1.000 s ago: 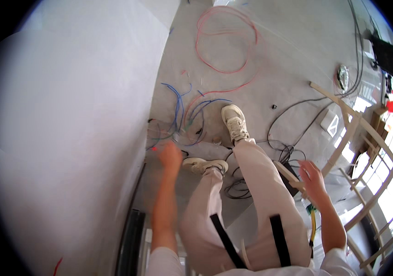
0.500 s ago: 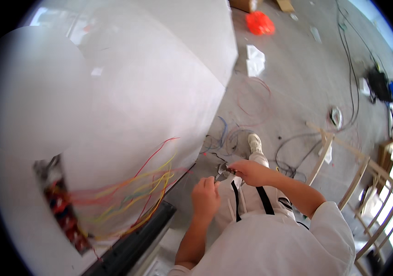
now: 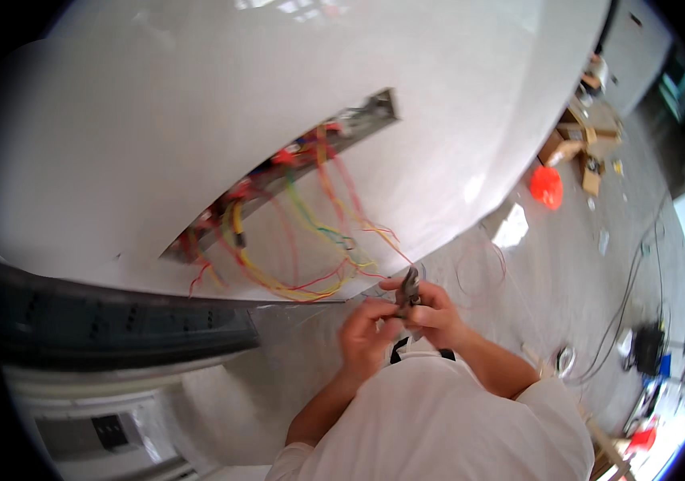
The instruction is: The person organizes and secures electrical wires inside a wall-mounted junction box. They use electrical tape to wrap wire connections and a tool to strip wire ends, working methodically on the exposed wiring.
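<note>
In front of my chest both hands are together. My right hand grips pliers, their dark metal head pointing up toward the wall. Close against it, my left hand has its fingers pinched at the pliers' lower end; what they hold there is hidden. Beyond the hands, red, yellow and green wires hang loose in loops from a long slot in the white wall. Red parts inside that slot are blurred. One red wire end comes down close to the pliers' head.
The white wall fills the upper view. At left sits a dark glossy panel. On the grey floor at right are a red plastic bag, cardboard boxes, a white sheet and long dark cables.
My view has swung left toward the wall, so the slot and wires now stand ahead of me. My hands have come up from near my thighs, and the pliers now point upward.
</note>
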A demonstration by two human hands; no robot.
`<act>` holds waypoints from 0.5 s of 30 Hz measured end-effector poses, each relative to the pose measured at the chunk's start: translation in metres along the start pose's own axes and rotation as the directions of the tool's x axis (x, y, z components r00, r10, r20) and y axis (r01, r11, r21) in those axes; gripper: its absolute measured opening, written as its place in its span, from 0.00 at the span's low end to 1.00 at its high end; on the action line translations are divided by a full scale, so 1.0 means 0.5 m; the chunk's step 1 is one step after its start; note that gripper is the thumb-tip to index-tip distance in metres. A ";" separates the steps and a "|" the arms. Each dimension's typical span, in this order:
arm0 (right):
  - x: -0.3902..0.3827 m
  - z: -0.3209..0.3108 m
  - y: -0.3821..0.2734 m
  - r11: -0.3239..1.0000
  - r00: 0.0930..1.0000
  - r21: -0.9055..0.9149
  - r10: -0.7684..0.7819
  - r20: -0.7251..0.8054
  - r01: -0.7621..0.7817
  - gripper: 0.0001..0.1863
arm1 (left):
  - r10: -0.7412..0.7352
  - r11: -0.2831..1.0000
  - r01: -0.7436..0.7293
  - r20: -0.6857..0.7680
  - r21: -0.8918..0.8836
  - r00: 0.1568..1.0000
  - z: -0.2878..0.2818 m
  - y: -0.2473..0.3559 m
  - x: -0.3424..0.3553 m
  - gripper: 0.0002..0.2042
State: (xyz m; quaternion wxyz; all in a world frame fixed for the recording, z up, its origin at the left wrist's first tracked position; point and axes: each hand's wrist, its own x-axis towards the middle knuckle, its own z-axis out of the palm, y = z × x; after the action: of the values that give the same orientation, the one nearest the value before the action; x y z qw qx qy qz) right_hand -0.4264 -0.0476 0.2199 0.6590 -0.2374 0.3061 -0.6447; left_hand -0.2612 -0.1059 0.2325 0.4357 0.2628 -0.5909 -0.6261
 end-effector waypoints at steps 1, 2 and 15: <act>0.020 0.039 0.005 0.996 0.998 0.075 0.044 -0.035 -0.042 0.24 | 0.146 0.957 -0.149 0.030 0.247 0.989 0.001 0.013 0.003 0.08; 0.038 0.053 0.019 0.985 0.990 0.122 0.131 -0.052 -0.124 0.22 | 0.276 0.828 -0.280 0.083 0.486 0.958 -0.011 0.038 0.010 0.08; 0.014 0.119 0.070 0.917 0.972 -0.399 -0.083 -0.221 -0.012 0.27 | 0.583 0.592 -0.208 -0.236 0.779 0.777 -0.275 0.137 0.129 0.14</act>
State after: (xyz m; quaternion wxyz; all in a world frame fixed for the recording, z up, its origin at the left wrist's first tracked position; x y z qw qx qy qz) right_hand -0.3599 -0.0574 0.2360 0.5444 -0.2943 0.5017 -0.6043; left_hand -0.1603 -0.2258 0.2881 0.5589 0.4102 -0.7061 -0.1440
